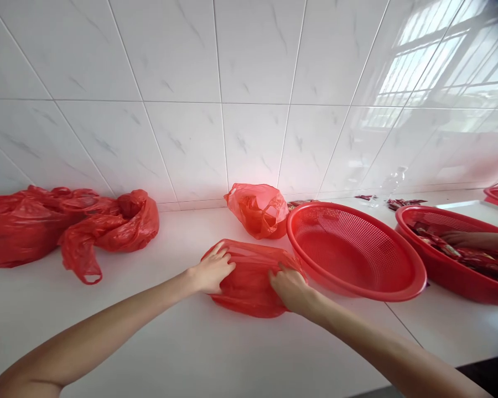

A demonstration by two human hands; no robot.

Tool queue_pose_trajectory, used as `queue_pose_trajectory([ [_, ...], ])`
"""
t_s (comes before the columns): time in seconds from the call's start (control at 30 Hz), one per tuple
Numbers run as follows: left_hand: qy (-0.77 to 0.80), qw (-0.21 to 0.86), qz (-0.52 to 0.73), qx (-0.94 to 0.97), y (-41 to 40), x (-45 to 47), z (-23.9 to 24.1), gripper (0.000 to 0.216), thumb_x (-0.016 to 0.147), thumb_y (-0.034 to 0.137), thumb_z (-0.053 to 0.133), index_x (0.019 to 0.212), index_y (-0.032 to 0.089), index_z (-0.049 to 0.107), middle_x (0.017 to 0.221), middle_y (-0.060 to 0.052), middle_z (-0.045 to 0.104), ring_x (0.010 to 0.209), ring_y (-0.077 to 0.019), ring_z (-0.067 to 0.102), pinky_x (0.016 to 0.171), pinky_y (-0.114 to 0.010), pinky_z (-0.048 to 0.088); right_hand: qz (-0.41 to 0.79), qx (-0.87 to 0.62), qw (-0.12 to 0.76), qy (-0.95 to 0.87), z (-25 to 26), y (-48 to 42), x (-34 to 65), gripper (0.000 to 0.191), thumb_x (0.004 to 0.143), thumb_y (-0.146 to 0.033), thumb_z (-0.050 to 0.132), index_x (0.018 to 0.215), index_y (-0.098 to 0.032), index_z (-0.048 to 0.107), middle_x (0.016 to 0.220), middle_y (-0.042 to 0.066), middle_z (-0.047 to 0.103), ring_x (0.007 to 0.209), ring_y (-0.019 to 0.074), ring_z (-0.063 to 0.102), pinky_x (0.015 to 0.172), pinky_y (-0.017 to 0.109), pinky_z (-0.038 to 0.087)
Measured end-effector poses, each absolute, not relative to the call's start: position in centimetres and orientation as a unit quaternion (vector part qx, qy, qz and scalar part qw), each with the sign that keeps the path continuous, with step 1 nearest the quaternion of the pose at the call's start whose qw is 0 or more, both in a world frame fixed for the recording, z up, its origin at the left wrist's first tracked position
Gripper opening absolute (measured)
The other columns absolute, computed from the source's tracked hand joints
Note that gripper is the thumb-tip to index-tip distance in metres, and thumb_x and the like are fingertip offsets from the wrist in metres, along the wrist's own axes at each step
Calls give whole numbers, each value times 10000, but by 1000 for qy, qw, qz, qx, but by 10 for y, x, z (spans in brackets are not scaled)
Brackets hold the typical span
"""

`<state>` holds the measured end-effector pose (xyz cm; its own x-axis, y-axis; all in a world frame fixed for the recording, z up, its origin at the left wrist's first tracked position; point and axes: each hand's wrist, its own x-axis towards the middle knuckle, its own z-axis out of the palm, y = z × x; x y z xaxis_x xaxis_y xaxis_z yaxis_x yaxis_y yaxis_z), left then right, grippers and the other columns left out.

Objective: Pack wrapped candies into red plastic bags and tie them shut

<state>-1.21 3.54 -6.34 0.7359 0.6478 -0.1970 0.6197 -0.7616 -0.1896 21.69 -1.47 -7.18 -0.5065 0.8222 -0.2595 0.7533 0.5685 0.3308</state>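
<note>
A thin red plastic bag (pixel 253 282) lies on the white counter in front of me, with both my hands on it. My left hand (pixel 214 270) grips the bag's left side, its fingers bent over the film. On the opposite side my right hand (pixel 288 284) has its fingers curled into the plastic near the bag's edge. The film looks stretched between the two hands. Just behind it stands another crumpled red bag (pixel 259 210). A red perforated basket (pixel 357 284), with nothing visible inside, is close to my right hand.
Filled red bags (pixel 37 221) sit at the left against the tiled wall (pixel 182 132). At the right, another person's hand (pixel 467 239) reaches into a second red basket (pixel 452 282) of small wrapped packets (pixel 481 260). A clear plastic bottle (pixel 394 182) stands near the wall.
</note>
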Motion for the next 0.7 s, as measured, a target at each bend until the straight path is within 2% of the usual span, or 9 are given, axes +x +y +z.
queue_pose_trajectory([
  [0.1, -355, 39, 149, -922, 38, -16, -66, 424, 668, 420, 787, 948, 108, 721, 1002, -165, 723, 1235, -374, 553, 1184, -489, 234, 85, 457, 233, 854, -71, -12, 219, 137, 671, -108, 740, 798, -155, 720, 725, 114, 706, 773, 275, 660, 766, 362, 501],
  [0.2, -363, 31, 135, -921, 38, -16, -70, 433, 644, 423, 792, 932, 106, 730, 959, -165, 736, 1241, -387, 552, 1176, -484, 241, 90, 457, 259, 846, -69, -10, 217, 154, 635, -55, 720, 740, -167, 706, 689, 106, 696, 718, 274, 654, 761, 384, 506],
  [0.3, -361, 37, 111, -925, 34, -15, -71, 425, 624, 449, 812, 874, 116, 732, 936, -162, 733, 1213, -395, 563, 1167, -506, 246, 88, 452, 264, 847, -62, -12, 213, 178, 628, -32, 710, 745, -165, 698, 655, 101, 676, 700, 273, 649, 707, 364, 507],
  [0.37, -350, 43, 88, -931, 29, -13, -69, 326, 687, 432, 789, 812, 140, 720, 882, -132, 721, 1126, -368, 605, 1144, -531, 277, 83, 441, 253, 857, -53, -15, 212, 183, 660, -31, 695, 793, -156, 696, 690, 105, 677, 739, 269, 655, 659, 328, 500],
  [0.43, -329, 45, 55, -942, 24, -12, -64, 191, 792, 347, 720, 774, 159, 699, 820, -89, 698, 974, -302, 647, 1108, -534, 334, 82, 424, 233, 871, -43, -20, 211, 203, 720, -23, 650, 879, -144, 689, 778, 113, 689, 797, 256, 659, 670, 308, 498],
  [0.53, -265, 40, -4, -963, 21, -12, -56, 163, 889, 188, 590, 747, 170, 668, 768, -37, 665, 824, -209, 635, 1131, -530, 327, 86, 356, 171, 915, -32, -29, 213, 196, 776, -10, 588, 907, -141, 653, 806, 92, 679, 781, 226, 640, 797, 337, 505],
  [0.6, -216, 28, -55, -974, 19, -14, -49, 194, 913, 133, 535, 777, 172, 668, 800, -26, 671, 840, -184, 625, 1166, -534, 284, 85, 310, 103, 941, -28, -34, 217, 157, 805, -27, 568, 876, -154, 627, 739, 53, 654, 756, 214, 621, 928, 401, 480],
  [0.7, -174, -39, -160, -971, 11, -14, -35, 177, 929, 131, 523, 952, 178, 693, 903, -45, 700, 904, -184, 625, 1090, -465, 396, 73, 303, 14, 950, -26, -42, 226, 141, 862, -63, 532, 896, -172, 615, 711, 26, 649, 819, 212, 619, 1099, 492, 366],
])
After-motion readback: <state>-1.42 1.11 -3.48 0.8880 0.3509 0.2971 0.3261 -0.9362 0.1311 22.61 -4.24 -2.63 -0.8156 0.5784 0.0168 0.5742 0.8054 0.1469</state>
